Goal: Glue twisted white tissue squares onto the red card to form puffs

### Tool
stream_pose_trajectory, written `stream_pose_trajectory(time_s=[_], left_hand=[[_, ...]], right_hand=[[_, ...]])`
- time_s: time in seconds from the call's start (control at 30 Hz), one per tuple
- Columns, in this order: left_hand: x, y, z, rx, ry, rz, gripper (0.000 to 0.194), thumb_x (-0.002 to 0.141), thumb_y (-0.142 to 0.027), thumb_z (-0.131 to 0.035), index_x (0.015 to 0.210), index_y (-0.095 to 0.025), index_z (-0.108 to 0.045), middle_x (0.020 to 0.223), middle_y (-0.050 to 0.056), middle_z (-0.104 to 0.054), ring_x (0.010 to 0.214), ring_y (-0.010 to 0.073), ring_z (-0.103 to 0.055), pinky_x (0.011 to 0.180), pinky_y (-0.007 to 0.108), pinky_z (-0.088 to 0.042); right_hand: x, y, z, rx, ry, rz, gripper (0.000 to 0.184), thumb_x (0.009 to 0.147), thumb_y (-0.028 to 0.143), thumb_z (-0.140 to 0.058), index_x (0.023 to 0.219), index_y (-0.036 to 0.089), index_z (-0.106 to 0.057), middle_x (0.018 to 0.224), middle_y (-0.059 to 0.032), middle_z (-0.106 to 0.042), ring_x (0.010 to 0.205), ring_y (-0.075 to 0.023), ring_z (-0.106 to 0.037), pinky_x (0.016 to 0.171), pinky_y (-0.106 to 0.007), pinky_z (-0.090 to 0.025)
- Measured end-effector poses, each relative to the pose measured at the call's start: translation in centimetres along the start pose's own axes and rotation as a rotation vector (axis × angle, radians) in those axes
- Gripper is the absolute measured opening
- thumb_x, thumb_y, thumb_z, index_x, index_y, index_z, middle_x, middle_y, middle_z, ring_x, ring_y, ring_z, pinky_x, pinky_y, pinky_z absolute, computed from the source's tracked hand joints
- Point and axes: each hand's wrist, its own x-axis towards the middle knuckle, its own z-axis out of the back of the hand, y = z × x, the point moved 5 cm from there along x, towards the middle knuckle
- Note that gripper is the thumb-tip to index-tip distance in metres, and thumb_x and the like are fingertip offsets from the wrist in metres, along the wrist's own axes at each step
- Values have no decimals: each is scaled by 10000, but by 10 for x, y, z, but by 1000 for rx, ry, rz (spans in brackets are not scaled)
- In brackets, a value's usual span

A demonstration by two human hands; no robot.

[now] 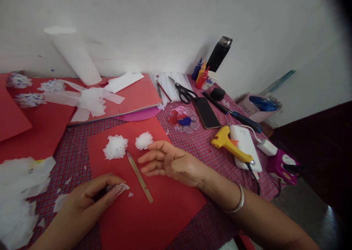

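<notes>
Two bare hands face each other, the left pinched, the right loosely spread.
The bare left hand (86,197) reaches in from the lower left, back upward, index finger arched over the thumb and their tips drawn together; its other fingers are mostly hidden. The bare right hand (173,162) points leftward, fingers slightly curled and parted, thumb lying toward the palm, the bare right forearm (266,215) slanting down to the lower right.

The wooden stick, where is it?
In the head view, the wooden stick lies left of centre on the red sheet, between the left hand and the right hand, near two white puffs.
</notes>
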Motion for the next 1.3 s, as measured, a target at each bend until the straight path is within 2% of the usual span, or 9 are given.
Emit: stream_pose_trajectory(time_s=[0.13,0.4,0.63,0.8,0.87,0.9,0.97,1.0,1.3], left_hand=[[2,-2,-1,-13,-2,-18,251,814,-510,-611,811,-287,-726,778,-26,-736,703,151,-672,634,176,-524],[2,-8,1,-4,13,-24,267,810,-512,-607,797,-274,-728,763,-10,-738,688,161,-678,617,190,-529],[3,-12,1,18,15,-30,278,818,-513,-592,792,-269,-725,753,-7,-737,677,159,-679,594,185,-523],[3,-12,2,35,11,-40,279,821,-508,-591,804,-265,-727,767,-5,-742,688,162,-683,603,190,-526],[3,-12,2,37,17,-43,269,826,-498,-593,805,-265,-726,769,-9,-741,693,159,-683,612,187,-526],[3,-13,2,34,19,-47,262,828,-492,-593,807,-267,-725,768,-11,-741,693,156,-682,613,185,-525],[3,-13,2,25,16,-60,256,832,-488,-593,803,-269,-723,760,-16,-739,685,151,-680,607,179,-522],[3,-14,2,22,13,-65,254,833,-487,-594,804,-270,-721,759,-16,-739,683,149,-680,605,178,-521],[2,-12,2,33,4,-59,251,830,-493,-596,805,-276,-721,771,-8,-746,687,162,-683,599,191,-527]], right_hand=[[0,-1,1,-17,12,-1,548,639,80,-687,1149,230,-551,1156,-53,-661,994,-174,-659,993,-394,-451],[-3,-1,0,-97,39,23,372,816,240,-689,1170,199,-582,1147,-81,-657,980,-149,-669,933,-336,-489],[0,-3,0,-29,85,51,527,705,61,-641,1195,233,-555,1154,-43,-667,991,-145,-677,956,-335,-473],[-1,-3,-1,-16,63,36,578,680,37,-603,1217,241,-539,1155,-42,-676,984,-145,-678,966,-355,-467],[-1,-2,-1,-34,63,53,472,677,26,-585,1114,202,-616,1146,-55,-687,992,-148,-677,961,-347,-475],[-1,-2,-2,-43,65,67,350,680,21,-574,983,174,-658,1128,-64,-697,998,-153,-677,957,-340,-481],[-2,-1,-4,-43,71,91,145,698,20,-558,684,146,-628,1080,-80,-719,1004,-168,-682,948,-335,-493],[-2,0,-5,-31,76,98,171,707,24,-555,591,148,-578,1065,-85,-728,1006,-175,-685,944,-337,-498],[-2,4,-2,57,75,94,178,724,100,-622,577,156,-536,1142,-100,-715,1050,-212,-682,967,-391,-485]])
